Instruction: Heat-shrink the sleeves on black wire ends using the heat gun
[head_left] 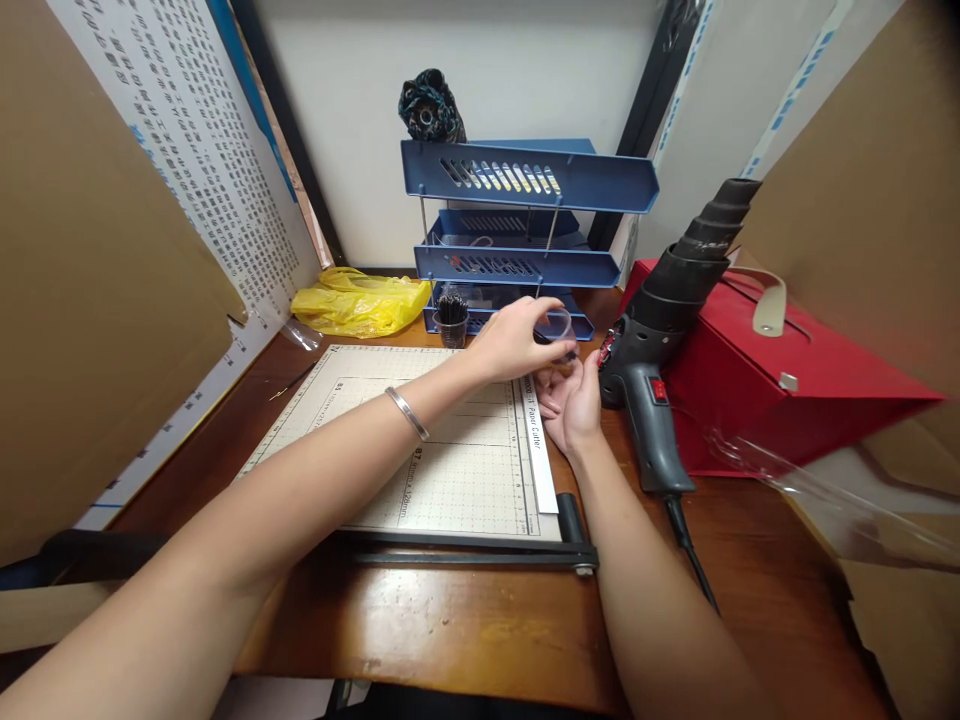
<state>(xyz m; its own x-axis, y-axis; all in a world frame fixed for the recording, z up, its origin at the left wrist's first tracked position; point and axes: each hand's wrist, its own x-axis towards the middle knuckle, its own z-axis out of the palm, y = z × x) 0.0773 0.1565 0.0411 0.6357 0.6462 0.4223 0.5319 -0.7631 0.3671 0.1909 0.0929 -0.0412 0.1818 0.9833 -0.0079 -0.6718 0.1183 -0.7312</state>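
My left hand (pixel 517 338), with a silver bracelet on its wrist, reaches across the paper cutter (pixel 465 480). Between its thumb and fingers is a small clear plastic cup (pixel 555 326), which looks tilted. Something small and dark shows at the cup's lower edge, too small to name. Just below the cup, my right hand (pixel 571 405) is turned palm up, its fingers loosely bent and apart near the cutter's right edge. A second clear cup (pixel 452 330), filled with thin black sticks, stands behind the cutter.
A grey heat gun (pixel 649 400) stands to the right, its cord trailing forward, before a red box (pixel 795 370). Blue stacked trays (pixel 517 265) rise at the back, a dark patterned bundle (pixel 431 107) on top. A yellow plastic bag (pixel 364 303) lies back left. Cardboard flanks both sides.
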